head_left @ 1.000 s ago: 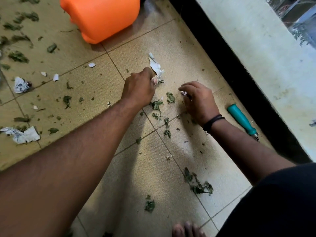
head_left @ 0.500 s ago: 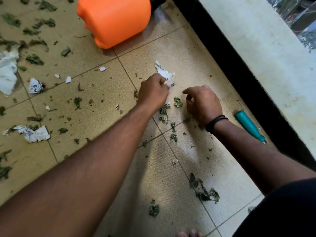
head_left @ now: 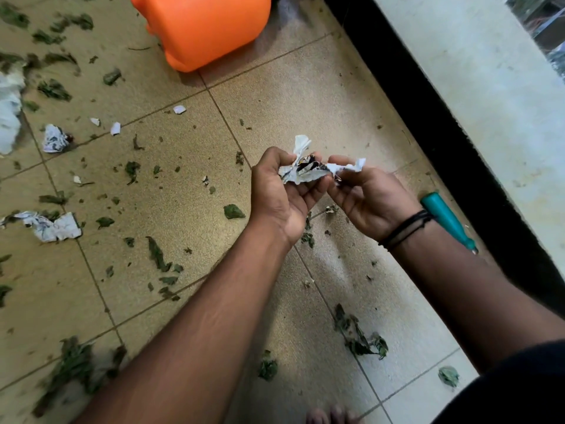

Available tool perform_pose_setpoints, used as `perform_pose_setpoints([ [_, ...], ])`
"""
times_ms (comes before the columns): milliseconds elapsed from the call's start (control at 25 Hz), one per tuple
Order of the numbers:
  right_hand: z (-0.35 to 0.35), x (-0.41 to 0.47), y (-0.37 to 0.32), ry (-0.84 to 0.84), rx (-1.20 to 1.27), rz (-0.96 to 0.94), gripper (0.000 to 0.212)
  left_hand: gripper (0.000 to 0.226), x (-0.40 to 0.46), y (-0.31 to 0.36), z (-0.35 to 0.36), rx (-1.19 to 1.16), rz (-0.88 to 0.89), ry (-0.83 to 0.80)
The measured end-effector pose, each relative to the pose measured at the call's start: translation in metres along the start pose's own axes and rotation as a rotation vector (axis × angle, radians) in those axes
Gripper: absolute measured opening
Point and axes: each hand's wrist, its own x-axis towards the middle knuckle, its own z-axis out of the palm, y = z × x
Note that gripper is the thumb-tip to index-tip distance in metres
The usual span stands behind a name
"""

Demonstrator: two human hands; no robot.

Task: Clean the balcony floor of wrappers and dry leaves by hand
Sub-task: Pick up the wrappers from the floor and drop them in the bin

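The tiled balcony floor [head_left: 159,203] spreads below and around the fingers, strewn with dry leaves [head_left: 157,255] and paper wrappers [head_left: 49,228] mostly well to their left; beyond the fingertips sits an orange container [head_left: 204,26]; to the right of the fingers runs a pale ledge [head_left: 477,87], with a teal-handled tool [head_left: 444,218] lying just beside the right wrist. Half a second ago both hands were knuckles-up, down at the tiles among the leaf bits; now they are turned palm-up and raised, so the pickup here looks done. The left hand [head_left: 281,194] curls its fingers round a crumpled wrapper [head_left: 305,169]; the right hand [head_left: 363,194] pinches a smaller white scrap [head_left: 351,166] at its fingertips, the 2 pieces touching between the hands, which suggests the scrap is being passed into the left bundle. Much litter remains, so the task seems early; small leaf crumbs [head_left: 307,237] under the wrists still lie uncollected.
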Motion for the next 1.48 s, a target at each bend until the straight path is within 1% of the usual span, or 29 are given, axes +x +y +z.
perform_pose_setpoints([
  [80, 0.002, -0.005, 0.001, -0.076, 0.096, 0.087, 0.026, 0.016, -0.001, -0.004, -0.003, 0.143, 0.047, 0.042],
  [120, 0.003, -0.008, 0.001, -0.116, 0.131, 0.114, 0.028, 0.012, -0.001, -0.006, -0.005, 0.219, 0.1, 0.08],
  [200, 0.006, -0.01, -0.001, -0.146, 0.13, 0.138, 0.035, 0.004, 0.001, -0.01, -0.006, 0.353, 0.268, 0.148],
  [320, 0.01, -0.009, 0.004, -0.124, 0.121, 0.163, 0.056, 0.007, -0.001, -0.013, -0.006, 0.523, 0.576, 0.212],
  [360, 0.013, -0.009, 0.007, -0.132, 0.125, 0.176, 0.061, 0.009, -0.001, -0.014, -0.006, 0.543, 0.639, 0.237],
  [440, 0.021, -0.008, 0.014, -0.159, 0.132, 0.205, 0.066, 0.015, 0.001, -0.016, -0.008, 0.58, 0.702, 0.249],
  [480, 0.028, -0.008, 0.016, -0.179, 0.129, 0.221, 0.068, 0.018, 0.003, -0.016, -0.012, 0.667, 0.733, 0.266],
  [600, 0.05, -0.011, 0.014, -0.229, 0.148, 0.249, 0.068, 0.027, 0.001, -0.018, -0.026, 1.174, 0.874, 0.339],
  [640, 0.057, -0.01, 0.012, -0.232, 0.166, 0.257, 0.065, 0.028, -0.001, -0.018, -0.03, 1.297, 0.913, 0.339],
  [680, 0.063, -0.011, 0.011, -0.222, 0.181, 0.257, 0.062, 0.032, -0.003, -0.017, -0.032, 1.35, 0.937, 0.329],
  [720, 0.066, -0.01, 0.01, -0.21, 0.195, 0.253, 0.058, 0.038, -0.005, -0.016, -0.032, 1.352, 0.954, 0.3],
  [800, 0.07, -0.007, 0.011, -0.212, 0.212, 0.258, 0.05, 0.054, -0.006, -0.011, -0.034, 1.278, 0.98, 0.198],
  [840, 0.071, -0.006, 0.012, -0.211, 0.204, 0.253, 0.048, 0.059, -0.007, -0.007, -0.035, 1.22, 1.006, 0.146],
  [880, 0.071, -0.003, 0.013, -0.205, 0.185, 0.237, 0.047, 0.06, -0.006, -0.001, -0.038, 1.166, 1.035, 0.13],
  [920, 0.073, -0.002, 0.013, -0.198, 0.164, 0.219, 0.047, 0.057, -0.003, 0.007, -0.041, 1.115, 1.062, 0.166],
  [1000, 0.079, 0.001, 0.014, -0.2, 0.154, 0.201, 0.048, 0.043, 0.01, 0.033, -0.051, 1.057, 1.065, 0.372],
  [1040, 0.083, 0.001, 0.016, -0.206, 0.164, 0.204, 0.049, 0.039, 0.02, 0.05, -0.059, 1.061, 1.031, 0.474],
  [1120, 0.093, 0.0, 0.02, -0.231, 0.182, 0.225, 0.05, 0.044, 0.043, 0.085, -0.079, 1.134, 0.925, 0.58],
  [1240, 0.107, -0.002, 0.025, -0.276, 0.169, 0.266, 0.052, 0.052, 0.072, 0.128, -0.103, 1.383, 0.818, 0.6],
  [1320, 0.113, -0.001, 0.029, -0.294, 0.156, 0.285, 0.054, 0.049, 0.087, 0.145, -0.11, 1.507, 0.794, 0.579],
  [1360, 0.114, 0.0, 0.031, -0.296, 0.157, 0.29, 0.054, 0.045, 0.094, 0.15, -0.112, 1.533, 0.797, 0.564],
  [1400, 0.114, 0.001, 0.032, -0.295, 0.158, 0.293, 0.054, 0.035, 0.101, 0.154, -0.112, 1.544, 0.81, 0.547],
  [1480, 0.111, 0.003, 0.035, -0.287, 0.165, 0.292, 0.055, 0.008, 0.112, 0.161, -0.111, 1.598, 0.839, 0.526],
])
